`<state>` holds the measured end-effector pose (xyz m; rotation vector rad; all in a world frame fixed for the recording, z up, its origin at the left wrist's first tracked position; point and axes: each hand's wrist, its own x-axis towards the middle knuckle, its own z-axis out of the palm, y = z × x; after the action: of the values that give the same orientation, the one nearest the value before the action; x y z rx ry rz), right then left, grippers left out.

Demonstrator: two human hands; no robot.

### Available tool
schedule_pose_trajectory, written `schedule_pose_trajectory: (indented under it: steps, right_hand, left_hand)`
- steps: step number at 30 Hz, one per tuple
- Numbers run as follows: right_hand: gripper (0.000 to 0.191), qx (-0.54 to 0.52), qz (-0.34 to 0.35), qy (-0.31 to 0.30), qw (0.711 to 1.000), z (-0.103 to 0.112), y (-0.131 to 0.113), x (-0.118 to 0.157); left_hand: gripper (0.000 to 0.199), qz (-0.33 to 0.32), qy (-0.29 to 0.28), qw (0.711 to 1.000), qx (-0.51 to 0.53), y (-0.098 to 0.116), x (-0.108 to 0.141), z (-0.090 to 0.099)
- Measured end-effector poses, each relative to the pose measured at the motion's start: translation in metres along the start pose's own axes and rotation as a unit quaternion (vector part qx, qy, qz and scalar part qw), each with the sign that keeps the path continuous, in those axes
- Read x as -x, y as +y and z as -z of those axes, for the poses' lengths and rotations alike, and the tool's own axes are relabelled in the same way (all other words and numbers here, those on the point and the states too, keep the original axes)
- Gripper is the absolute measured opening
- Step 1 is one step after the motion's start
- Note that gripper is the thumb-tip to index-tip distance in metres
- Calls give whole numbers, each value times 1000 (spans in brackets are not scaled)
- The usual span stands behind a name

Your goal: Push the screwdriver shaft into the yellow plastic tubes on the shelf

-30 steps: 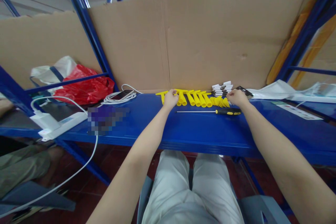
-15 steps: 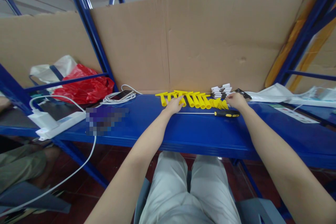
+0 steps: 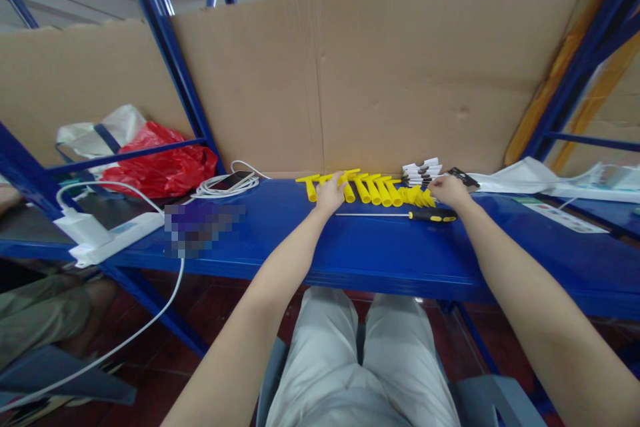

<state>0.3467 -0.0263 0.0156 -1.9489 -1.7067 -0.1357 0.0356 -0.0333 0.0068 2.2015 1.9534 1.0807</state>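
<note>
A row of yellow T-shaped plastic handles (image 3: 373,192) lies along the back of the blue shelf. My left hand (image 3: 331,193) is at the left part of this row, its fingers closed about one of the handles and partly hiding those behind. Farther right, my right hand (image 3: 450,191) has its fingertips pressed together beside a pile of small yellow pieces (image 3: 418,197); what they hold, if anything, is too small to make out. A screwdriver (image 3: 431,215) with a long shaft and black-and-yellow grip lies in front of the row.
White-and-black packets (image 3: 421,172) and a black card (image 3: 465,178) lie behind my right hand. Cardboard (image 3: 390,80) walls the back. To the left are a coiled white cable (image 3: 225,185), a red plastic bag (image 3: 170,163) and a power strip (image 3: 120,238).
My left hand has shifted slightly, with its fingers drawn in around a yellow handle, whose crossbar has moved a little up and right. My right hand stays nearly in place.
</note>
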Motion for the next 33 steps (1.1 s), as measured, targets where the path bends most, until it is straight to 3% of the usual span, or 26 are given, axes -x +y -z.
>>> schedule_pose_trajectory:
  steps: [4, 8, 12, 16, 20, 26, 33]
  right_hand:
    - [17, -43, -2, 5, 999, 1, -2, 1]
    - [13, -174, -23, -4, 984, 1, -8, 3]
    - [14, -366, -61, -6, 929, 1, -16, 4]
    - [28, -492, -68, -59, 866, 5, -20, 4]
    - [37, -508, -71, -101, 852, 7, -23, 6]
    - [26, -534, -125, -90, 831, 12, -31, 14]
    - [12, -511, -154, 50, 844, 10, -26, 7]
  left_hand:
    - [37, 15, 57, 996, 65, 3, -2, 3]
    - [34, -41, 89, 989, 113, 6, -1, 5]
    - [36, -151, 58, 980, 114, 12, 4, 7]
    - [35, -235, 8, 968, 92, 21, 10, 2]
    - [34, -313, -13, 946, 87, 26, 15, -6]
    - [34, -396, 0, 914, 92, 28, 19, -11]
    - [35, -427, 23, 897, 111, 33, 22, -13]
